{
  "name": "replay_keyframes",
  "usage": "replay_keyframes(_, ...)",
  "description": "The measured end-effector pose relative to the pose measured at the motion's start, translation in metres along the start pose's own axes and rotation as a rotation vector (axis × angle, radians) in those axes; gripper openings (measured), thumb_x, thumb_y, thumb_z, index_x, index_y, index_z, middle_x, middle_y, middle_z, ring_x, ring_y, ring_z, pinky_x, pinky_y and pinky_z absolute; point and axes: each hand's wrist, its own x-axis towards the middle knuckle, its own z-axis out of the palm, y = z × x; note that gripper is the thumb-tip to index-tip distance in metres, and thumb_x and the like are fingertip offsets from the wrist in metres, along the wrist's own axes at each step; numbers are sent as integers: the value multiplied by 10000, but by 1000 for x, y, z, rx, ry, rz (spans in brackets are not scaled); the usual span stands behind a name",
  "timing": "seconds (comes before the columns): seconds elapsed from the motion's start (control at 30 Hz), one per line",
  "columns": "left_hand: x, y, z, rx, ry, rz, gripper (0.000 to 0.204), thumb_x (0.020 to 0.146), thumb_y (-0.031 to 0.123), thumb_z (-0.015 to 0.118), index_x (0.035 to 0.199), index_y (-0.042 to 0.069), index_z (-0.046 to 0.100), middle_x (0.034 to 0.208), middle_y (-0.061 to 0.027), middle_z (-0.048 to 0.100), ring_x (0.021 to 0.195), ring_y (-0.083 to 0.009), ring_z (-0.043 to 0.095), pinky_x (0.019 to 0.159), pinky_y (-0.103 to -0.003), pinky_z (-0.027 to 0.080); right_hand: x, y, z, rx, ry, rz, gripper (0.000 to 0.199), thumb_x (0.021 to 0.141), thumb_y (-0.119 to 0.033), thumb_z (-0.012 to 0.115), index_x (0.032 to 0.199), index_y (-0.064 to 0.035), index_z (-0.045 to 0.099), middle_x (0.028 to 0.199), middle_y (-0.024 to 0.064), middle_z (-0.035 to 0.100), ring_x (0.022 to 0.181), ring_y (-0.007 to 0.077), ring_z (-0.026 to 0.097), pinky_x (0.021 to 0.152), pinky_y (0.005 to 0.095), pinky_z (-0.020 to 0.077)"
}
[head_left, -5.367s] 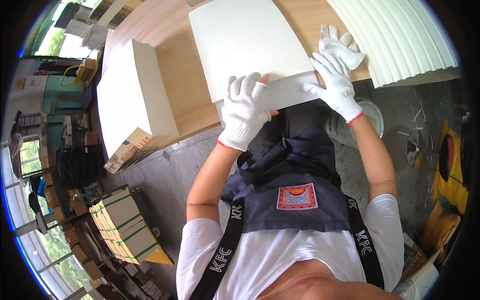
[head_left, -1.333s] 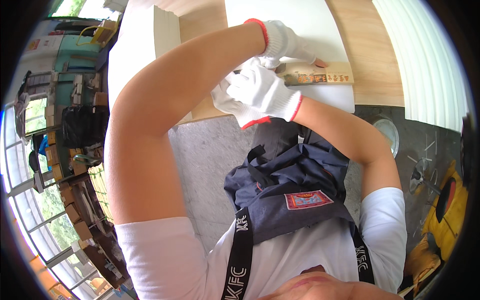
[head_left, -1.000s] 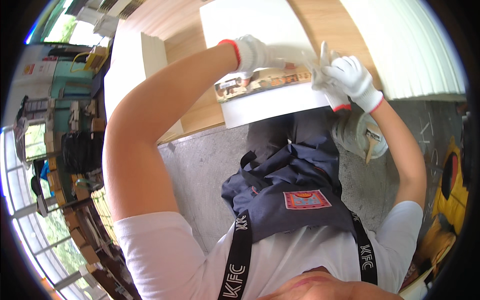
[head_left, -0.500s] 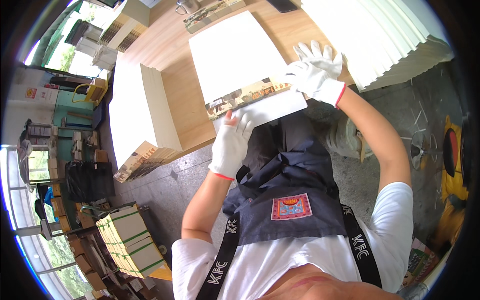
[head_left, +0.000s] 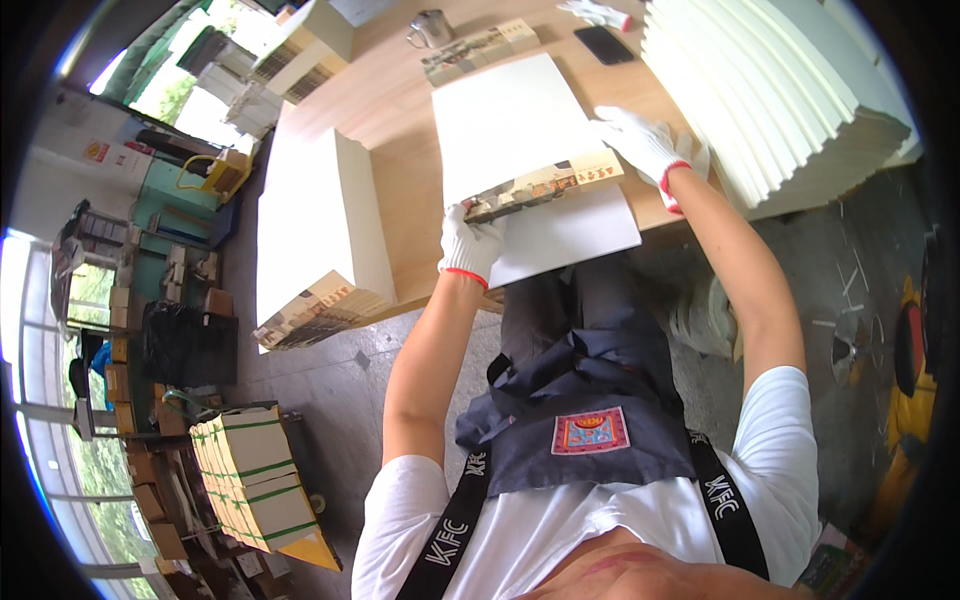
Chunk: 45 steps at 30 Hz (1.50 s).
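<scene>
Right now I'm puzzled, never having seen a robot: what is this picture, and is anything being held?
No robot here: this is a person, seen by a head-worn fisheye camera looking down, so straight edges bend. The gloved left hand is at the near left corner of a white piece with a printed band; whether it grips, I can't tell. The gloved right hand lies open by the right edge. The table also bears a left stack, right stack, mug and phone.

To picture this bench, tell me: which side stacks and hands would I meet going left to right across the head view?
Left paper stack, left hand, right hand, right paper stack.
</scene>
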Motion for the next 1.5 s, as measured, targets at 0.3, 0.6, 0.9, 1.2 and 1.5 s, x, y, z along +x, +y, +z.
replay_keyframes(0.3,-55,42,9,143,46,34,216,959,121,540,1159,52,498,1121,-155,604,1134,-319,597,976,-539,545,25,-38,37,805,-495,361,400,1027,-274,543,1343,-31,570,1279,82,641,1057,156,649,878,308,543)
replay_keyframes(0.6,-147,109,-35,544,-264,655,560,885,169,680,1402,49,503,1053,-55,621,927,-142,587,819,-294,494,-5,-88,91,880,-77,10,390,1031,-190,543,1375,-6,533,1258,80,643,1134,158,618,981,290,500)
replay_keyframes(0.9,-191,314,-110,864,45,1161,315,974,200,639,1179,-38,666,944,-32,692,829,-84,587,764,-246,471,12,-272,246,977,-281,-386,431,1037,-165,517,1398,65,468,1382,162,592,1249,214,578,1081,302,434)
replay_keyframes(1.2,-127,357,-179,1558,555,946,387,975,264,589,1250,-2,651,913,-87,736,825,-123,668,767,-276,490,18,-296,267,-205,-274,-235,656,879,-712,494,1037,-87,619,1037,164,687,984,342,644,813,442,491)
replay_keyframes(1.5,-126,386,-208,1657,449,1045,406,973,255,593,1280,-10,621,913,-77,708,818,-151,652,773,-291,491,4,-301,263,-189,-268,-325,498,907,-562,562,1034,-94,676,1119,188,697,1052,377,651,872,462,510)
